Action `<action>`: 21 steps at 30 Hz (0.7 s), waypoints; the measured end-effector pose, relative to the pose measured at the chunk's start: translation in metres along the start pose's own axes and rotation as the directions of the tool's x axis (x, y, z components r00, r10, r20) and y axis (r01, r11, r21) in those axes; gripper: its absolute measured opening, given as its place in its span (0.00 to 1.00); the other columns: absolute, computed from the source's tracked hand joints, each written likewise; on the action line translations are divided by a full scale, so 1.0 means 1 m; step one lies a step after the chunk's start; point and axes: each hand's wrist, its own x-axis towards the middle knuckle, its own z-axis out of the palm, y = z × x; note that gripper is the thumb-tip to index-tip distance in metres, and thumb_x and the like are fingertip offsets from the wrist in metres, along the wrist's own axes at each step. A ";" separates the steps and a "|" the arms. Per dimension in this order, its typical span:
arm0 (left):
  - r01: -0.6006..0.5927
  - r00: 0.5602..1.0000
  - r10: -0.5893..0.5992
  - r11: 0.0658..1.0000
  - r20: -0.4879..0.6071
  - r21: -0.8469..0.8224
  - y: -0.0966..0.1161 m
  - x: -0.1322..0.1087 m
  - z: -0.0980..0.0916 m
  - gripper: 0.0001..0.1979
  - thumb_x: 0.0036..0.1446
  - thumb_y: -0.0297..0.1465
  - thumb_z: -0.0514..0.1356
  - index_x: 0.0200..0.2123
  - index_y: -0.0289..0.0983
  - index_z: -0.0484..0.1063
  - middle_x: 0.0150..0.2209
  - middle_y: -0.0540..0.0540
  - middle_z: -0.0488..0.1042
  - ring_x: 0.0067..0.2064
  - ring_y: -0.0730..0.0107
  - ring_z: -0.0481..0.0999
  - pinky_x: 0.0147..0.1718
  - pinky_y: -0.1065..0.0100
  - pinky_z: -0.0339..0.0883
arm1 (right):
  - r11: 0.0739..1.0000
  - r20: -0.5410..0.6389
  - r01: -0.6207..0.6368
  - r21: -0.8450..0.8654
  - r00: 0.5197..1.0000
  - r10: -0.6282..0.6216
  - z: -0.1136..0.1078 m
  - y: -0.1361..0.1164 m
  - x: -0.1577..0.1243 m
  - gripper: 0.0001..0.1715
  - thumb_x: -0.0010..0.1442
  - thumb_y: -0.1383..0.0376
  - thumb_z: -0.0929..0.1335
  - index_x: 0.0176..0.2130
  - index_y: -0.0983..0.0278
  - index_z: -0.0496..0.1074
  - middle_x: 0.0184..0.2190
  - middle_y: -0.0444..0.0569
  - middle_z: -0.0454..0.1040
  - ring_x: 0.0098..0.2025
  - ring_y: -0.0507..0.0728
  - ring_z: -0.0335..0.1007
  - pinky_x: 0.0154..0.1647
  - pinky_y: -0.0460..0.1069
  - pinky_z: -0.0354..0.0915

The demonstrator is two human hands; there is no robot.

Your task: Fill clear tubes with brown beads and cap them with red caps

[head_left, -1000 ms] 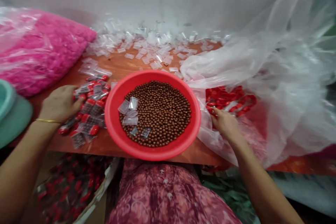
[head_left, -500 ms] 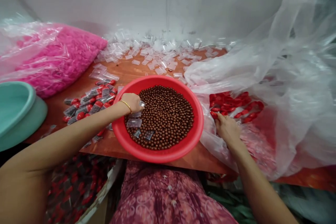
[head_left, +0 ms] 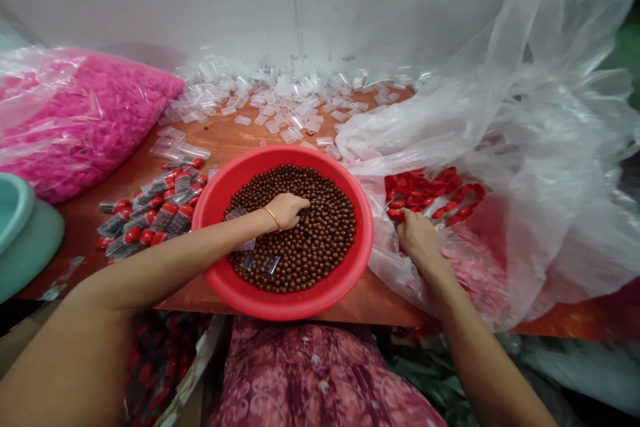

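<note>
A red plastic bowl (head_left: 361, 250) holds many small round brown balls (head_left: 320, 233). My left hand (head_left: 287, 211), with a gold bangle at its wrist, is closed and dips its fingertips into the balls near the middle. The small clear plastic case in its fingers is mostly hidden. Several clear cases (head_left: 271, 264) lie on the balls at the bowl's left side. On the right, my right hand (head_left: 419, 235) pinches a red cap (head_left: 395, 214) at the mouth of a clear plastic bag (head_left: 500, 140), beside a heap of red caps (head_left: 425, 188).
Left of the bowl lies a pile of filled, red-capped cases (head_left: 160, 210). Loose clear cases (head_left: 280, 110) spread along the wall. A bag of pink pieces (head_left: 95, 113) and a teal basin (head_left: 35, 240) stand at left. Below the table edge is a box of similar capped cases (head_left: 163, 363).
My left hand has moved right, from the bowl's left side into the middle of the balls. My right hand stays at the red caps. The view has shifted slightly to the right.
</note>
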 end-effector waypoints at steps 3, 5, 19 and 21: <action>0.026 0.999 -0.033 0.864 -0.006 -0.503 -0.004 0.004 0.005 0.08 0.43 0.19 0.58 0.29 0.34 0.69 0.27 0.52 0.73 0.32 0.73 0.72 0.35 0.72 0.64 | 0.874 0.054 -0.167 0.456 0.986 0.160 -0.001 0.007 0.003 0.17 0.51 0.70 0.60 0.40 0.66 0.71 0.33 0.53 0.73 0.35 0.57 0.68 0.36 0.50 0.61; 0.058 0.997 -0.071 0.642 0.016 -0.764 -0.008 0.004 0.005 0.10 0.40 0.20 0.61 0.30 0.33 0.67 0.26 0.54 0.71 0.30 0.77 0.71 0.35 0.73 0.64 | 0.646 0.161 -0.303 0.701 0.949 0.271 -0.005 0.011 0.003 0.12 0.47 0.67 0.61 0.34 0.64 0.69 0.25 0.46 0.69 0.27 0.54 0.63 0.28 0.48 0.59; -0.075 0.977 -0.188 0.137 -0.100 -0.988 0.011 -0.039 -0.018 0.22 0.39 0.35 0.70 0.36 0.33 0.68 0.33 0.49 0.74 0.34 0.76 0.73 0.36 0.71 0.68 | 0.373 -0.051 0.020 0.928 0.996 0.072 -0.071 -0.047 -0.017 0.29 0.53 0.41 0.62 0.42 0.60 0.63 0.16 0.35 0.55 0.15 0.48 0.50 0.13 0.44 0.52; -0.042 0.981 -0.182 0.138 -0.067 -0.990 0.011 -0.039 -0.019 0.22 0.41 0.39 0.69 0.34 0.32 0.66 0.31 0.48 0.75 0.33 0.75 0.74 0.35 0.71 0.67 | 0.389 -0.102 0.105 0.915 0.994 -0.028 -0.081 -0.064 -0.016 0.27 0.53 0.42 0.63 0.41 0.60 0.64 0.18 0.37 0.59 0.15 0.47 0.51 0.13 0.44 0.52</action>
